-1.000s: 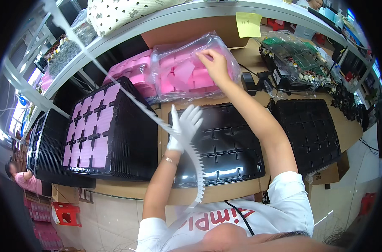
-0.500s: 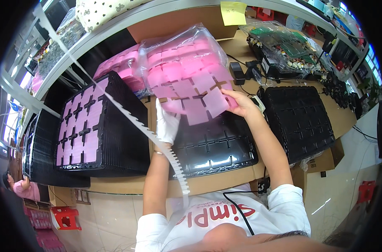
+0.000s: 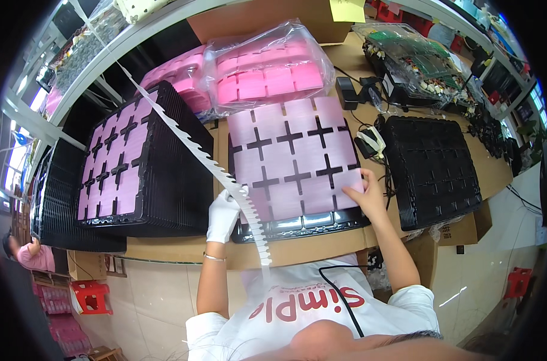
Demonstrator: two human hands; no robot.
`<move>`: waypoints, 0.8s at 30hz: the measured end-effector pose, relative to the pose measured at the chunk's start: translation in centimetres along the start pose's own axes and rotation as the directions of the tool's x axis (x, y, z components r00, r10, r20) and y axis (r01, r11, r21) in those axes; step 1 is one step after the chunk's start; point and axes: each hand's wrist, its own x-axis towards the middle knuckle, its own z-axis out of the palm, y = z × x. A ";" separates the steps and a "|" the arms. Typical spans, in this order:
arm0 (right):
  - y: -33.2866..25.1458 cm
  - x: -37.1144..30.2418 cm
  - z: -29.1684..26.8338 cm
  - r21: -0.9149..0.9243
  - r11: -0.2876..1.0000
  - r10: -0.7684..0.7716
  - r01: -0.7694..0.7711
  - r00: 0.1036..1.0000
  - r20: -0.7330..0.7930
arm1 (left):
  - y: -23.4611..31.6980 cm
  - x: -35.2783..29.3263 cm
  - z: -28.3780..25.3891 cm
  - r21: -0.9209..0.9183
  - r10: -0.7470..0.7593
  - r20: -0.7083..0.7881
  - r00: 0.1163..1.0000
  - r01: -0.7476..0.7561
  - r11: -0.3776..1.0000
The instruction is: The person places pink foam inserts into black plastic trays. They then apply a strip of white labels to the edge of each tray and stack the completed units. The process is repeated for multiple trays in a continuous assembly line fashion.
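Note:
A thin pink foam sheet (image 3: 279,133) with cross-shaped cutouts spreads over a black plastic tray (image 3: 303,228) in front of me. Most of the tray is hidden beneath it; its near rim shows. My right hand (image 3: 368,195), bare, pinches the sheet's near right corner between thumb and fingers. At the near left corner is my left hand (image 3: 226,213) in a white glove, closed on the sheet's edge, though its fingertips are partly hidden. A white serrated strip (image 3: 192,147) crosses the view diagonally and passes in front of the gloved hand.
To the left stands a tall stack of black trays (image 3: 177,174), pink foam in its top one. Behind the sheet lies a clear bag of pink foam (image 3: 267,78). Another black tray stack (image 3: 433,174) is at right, with cables and circuit boards (image 3: 412,51) beyond. A red stool (image 3: 93,298) stands below left.
The foam sheet has come down and nearer, from raised and bunched by the bag to spread over the tray. Both hands have moved toward me, the right one also rightward.

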 end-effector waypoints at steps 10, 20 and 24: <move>2.1 -2.5 -0.2 -0.303 0.950 -0.107 0.074 0.990 -0.092 | -1.9 -2.7 -0.4 0.575 0.051 -0.097 0.994 0.014 0.818; 0.1 -2.5 -0.9 -0.411 0.909 -0.079 0.070 0.997 -0.007 | 2.0 -3.7 -0.7 0.713 0.003 -0.038 0.999 0.025 0.701; -3.4 -2.3 -0.6 -0.728 0.685 -0.025 -0.002 0.999 -0.027 | 2.5 -2.9 -1.1 0.787 0.228 -0.125 0.966 -0.043 0.615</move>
